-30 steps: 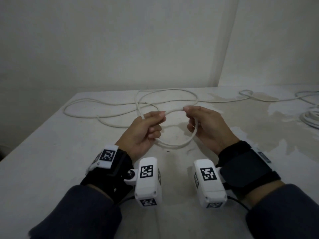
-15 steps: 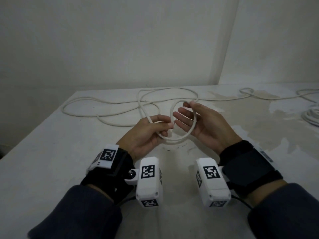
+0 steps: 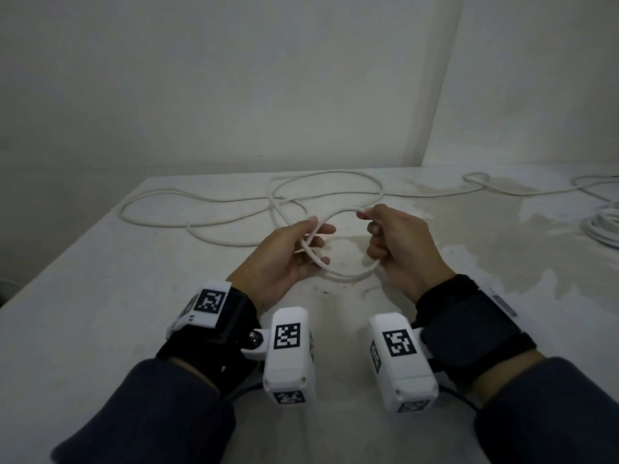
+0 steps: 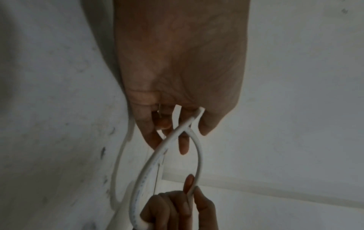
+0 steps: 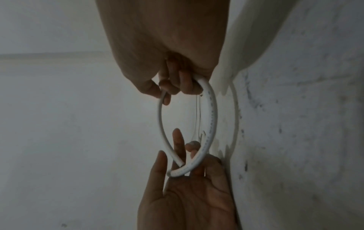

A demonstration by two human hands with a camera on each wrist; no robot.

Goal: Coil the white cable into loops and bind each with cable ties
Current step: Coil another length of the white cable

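Note:
A small loop of the white cable (image 3: 348, 278) hangs between my two hands just above the table. My left hand (image 3: 316, 236) pinches the spot where the cable crosses itself, thumb on top and fingers underneath. The cut end (image 5: 171, 173) sticks out past those fingers. My right hand (image 3: 370, 226) holds the loop's other side, fingers curled round the cable (image 5: 211, 109). In the left wrist view the cable (image 4: 199, 155) arcs from my left hand (image 4: 187, 132) down to my right hand (image 4: 177, 202). No cable tie is visible.
The rest of the cable (image 3: 201, 226) lies in loose bends across the far half of the pale, stained table (image 3: 100, 329). Another white coil (image 3: 603, 229) sits at the right edge. Walls close in behind, and the table's left edge drops away.
Half a second ago my right hand was open beside the loop. Now it has curled round the cable and moved right, widening the loop. My left hand keeps its hold.

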